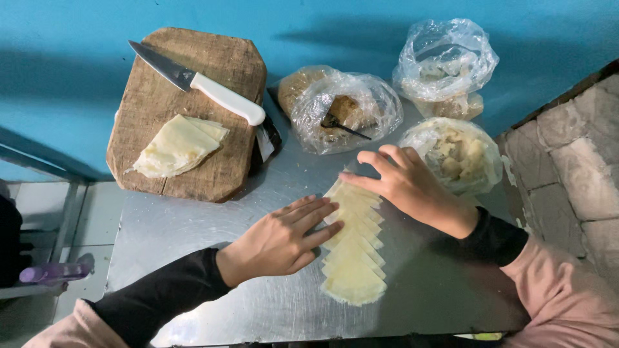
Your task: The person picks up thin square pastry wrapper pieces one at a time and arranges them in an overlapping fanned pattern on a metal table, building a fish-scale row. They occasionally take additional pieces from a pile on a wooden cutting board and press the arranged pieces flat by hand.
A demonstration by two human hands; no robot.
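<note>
A row of several overlapping pale yellow dough wedges (353, 261) lies on the steel table (193, 232). My left hand (284, 238) rests flat with fingers spread on the left side of the row. Fingers apart, my right hand (403, 183) presses on the row's far end. Neither hand grips anything.
A wooden cutting board (161, 96) at the back left carries a white-handled knife (206, 87) and a stack of dough wedges (177, 147). Three clear plastic bags with fillings (338, 106) (445, 64) (458, 154) stand at the back right. A stone wall (580, 148) is on the right.
</note>
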